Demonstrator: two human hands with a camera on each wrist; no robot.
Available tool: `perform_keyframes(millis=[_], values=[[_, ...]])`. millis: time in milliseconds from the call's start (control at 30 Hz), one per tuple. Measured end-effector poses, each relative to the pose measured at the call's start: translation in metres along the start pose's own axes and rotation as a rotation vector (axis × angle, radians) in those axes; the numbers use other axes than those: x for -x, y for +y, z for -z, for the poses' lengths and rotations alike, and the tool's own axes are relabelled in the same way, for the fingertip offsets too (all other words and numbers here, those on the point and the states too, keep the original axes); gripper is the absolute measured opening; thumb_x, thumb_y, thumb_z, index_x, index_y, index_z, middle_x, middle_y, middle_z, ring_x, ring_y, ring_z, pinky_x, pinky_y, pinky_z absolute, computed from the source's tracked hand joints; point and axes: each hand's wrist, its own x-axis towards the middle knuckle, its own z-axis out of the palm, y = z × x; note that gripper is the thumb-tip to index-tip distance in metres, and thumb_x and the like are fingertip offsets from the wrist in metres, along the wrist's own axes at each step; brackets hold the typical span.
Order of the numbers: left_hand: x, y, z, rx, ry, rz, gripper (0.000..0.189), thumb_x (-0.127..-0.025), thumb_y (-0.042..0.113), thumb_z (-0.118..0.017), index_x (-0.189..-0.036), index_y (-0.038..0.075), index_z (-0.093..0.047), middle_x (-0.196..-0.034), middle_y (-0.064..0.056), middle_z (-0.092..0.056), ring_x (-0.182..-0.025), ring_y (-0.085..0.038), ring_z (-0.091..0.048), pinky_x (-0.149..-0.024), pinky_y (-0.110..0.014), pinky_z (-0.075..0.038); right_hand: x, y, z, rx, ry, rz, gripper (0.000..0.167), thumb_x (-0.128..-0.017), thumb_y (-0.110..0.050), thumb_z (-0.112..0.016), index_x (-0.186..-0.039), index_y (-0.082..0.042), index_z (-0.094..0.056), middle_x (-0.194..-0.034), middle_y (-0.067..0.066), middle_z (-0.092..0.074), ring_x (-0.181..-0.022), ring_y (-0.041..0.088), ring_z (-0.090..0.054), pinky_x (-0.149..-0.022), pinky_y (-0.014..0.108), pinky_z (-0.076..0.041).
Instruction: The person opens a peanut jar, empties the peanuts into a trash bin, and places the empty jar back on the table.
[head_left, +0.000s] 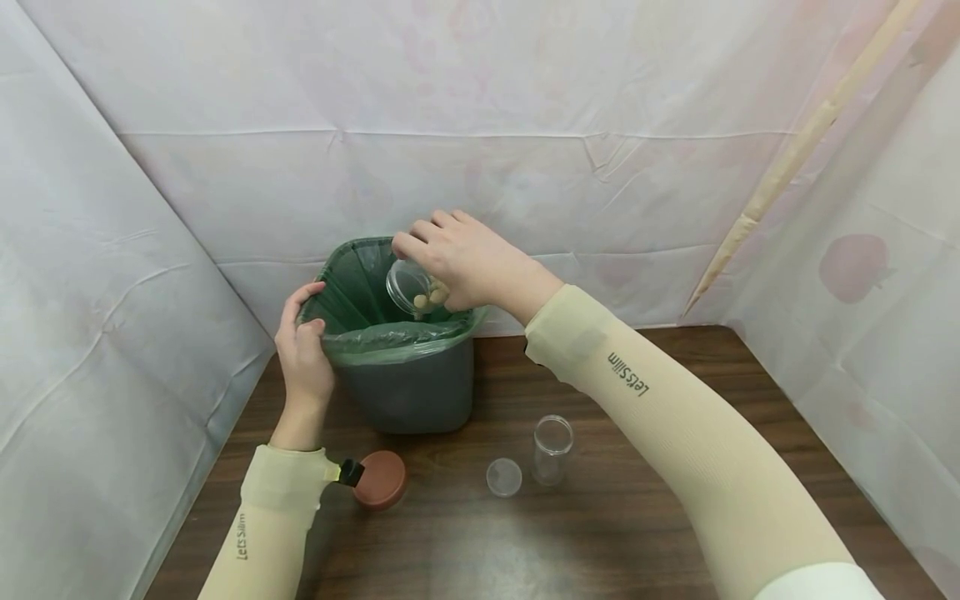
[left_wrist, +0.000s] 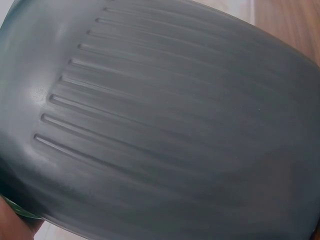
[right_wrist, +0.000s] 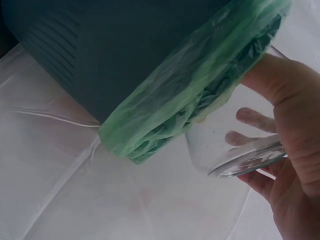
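A grey trash bin (head_left: pixel 408 392) lined with a green bag (head_left: pixel 352 287) stands toward the back of the table. My left hand (head_left: pixel 306 358) grips its left rim, with thumb and fingertips at the bag's edge. Over the bin's opening, my right hand (head_left: pixel 472 258) holds a clear jar (right_wrist: pixel 212 147) tipped on its side. Several small, round, beige pieces (head_left: pixel 422 302) show at the jar. In the right wrist view, fingers are visible through its clear wall, and the bag's edge hides part of it. The left wrist view is mostly filled by the bin's ribbed side.
A reddish-brown round lid (head_left: pixel 381 480) lies on the wooden table (head_left: pixel 637 533) in front of the bin. Right of it are a clear round lid (head_left: pixel 504 477) and an upright clear jar (head_left: pixel 552 450). Pale fabric (head_left: pixel 465 167) hangs behind and on both sides.
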Motion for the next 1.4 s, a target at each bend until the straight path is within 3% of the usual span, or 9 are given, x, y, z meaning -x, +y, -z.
perform_keyframes(millis=[67, 233, 467, 833, 1100, 1400], values=[[0.0000, -0.0003, 0.0003, -0.002, 0.002, 0.003, 0.061, -0.092, 0.012, -0.036, -0.143, 0.010, -0.069, -0.148, 0.001, -0.063, -0.124, -0.019, -0.056, -0.099, -0.029, -0.043, 0.0001, 0.0003, 0.0004, -0.001, 0.001, 0.001, 0.068, -0.083, -0.018, -0.087, -0.142, -0.014, -0.054, -0.129, 0.006, -0.061, -0.118, 0.033, -0.054, -0.105, 0.047, -0.046], [-0.0005, -0.0007, 0.0003, 0.000, 0.000, 0.008, 0.060, -0.092, 0.012, -0.036, -0.143, 0.010, -0.069, -0.147, 0.001, -0.062, -0.122, -0.019, -0.056, -0.099, -0.030, -0.043, -0.0010, 0.0006, 0.0017, -0.021, -0.003, 0.004, 0.067, -0.084, -0.022, -0.089, -0.141, -0.015, -0.056, -0.129, 0.007, -0.061, -0.117, 0.034, -0.055, -0.100, 0.047, -0.046], [-0.0007, -0.0008, 0.0001, 0.006, 0.003, 0.010, 0.060, -0.092, 0.012, -0.036, -0.143, 0.010, -0.069, -0.147, 0.001, -0.062, -0.122, -0.019, -0.056, -0.099, -0.030, -0.043, -0.0024, 0.0005, 0.0026, -0.058, -0.030, 0.001, 0.069, -0.085, -0.028, -0.089, -0.147, -0.017, -0.058, -0.137, 0.008, -0.057, -0.122, 0.034, -0.054, -0.104, 0.047, -0.044], [-0.0003, 0.0000, -0.0003, 0.001, 0.001, 0.014, 0.060, -0.093, 0.013, -0.036, -0.143, 0.010, -0.068, -0.147, 0.002, -0.062, -0.122, -0.019, -0.056, -0.099, -0.030, -0.043, -0.0031, -0.0007, 0.0021, -0.118, -0.029, -0.023, 0.057, -0.089, -0.022, -0.076, -0.145, -0.018, -0.063, -0.134, 0.006, -0.057, -0.118, 0.033, -0.055, -0.102, 0.045, -0.043], [-0.0001, -0.0002, -0.0007, -0.002, 0.003, 0.002, 0.060, -0.093, 0.013, -0.036, -0.143, 0.010, -0.069, -0.147, 0.002, -0.062, -0.121, -0.019, -0.055, -0.098, -0.030, -0.042, -0.0046, -0.0001, 0.0019, -0.156, -0.019, -0.064, 0.065, -0.088, -0.035, -0.082, -0.148, -0.019, -0.062, -0.130, 0.005, -0.058, -0.110, 0.031, -0.055, -0.102, 0.048, -0.045], [0.0009, 0.0015, -0.0006, -0.043, -0.003, -0.005, 0.060, -0.094, 0.014, -0.036, -0.144, 0.012, -0.067, -0.148, 0.003, -0.062, -0.126, -0.018, -0.056, -0.101, -0.029, -0.041, -0.0047, 0.0002, 0.0016, -0.187, 0.001, -0.095, 0.072, -0.089, -0.047, -0.086, -0.147, -0.019, -0.055, -0.132, 0.004, -0.059, -0.118, 0.031, -0.058, -0.108, 0.050, -0.045]])
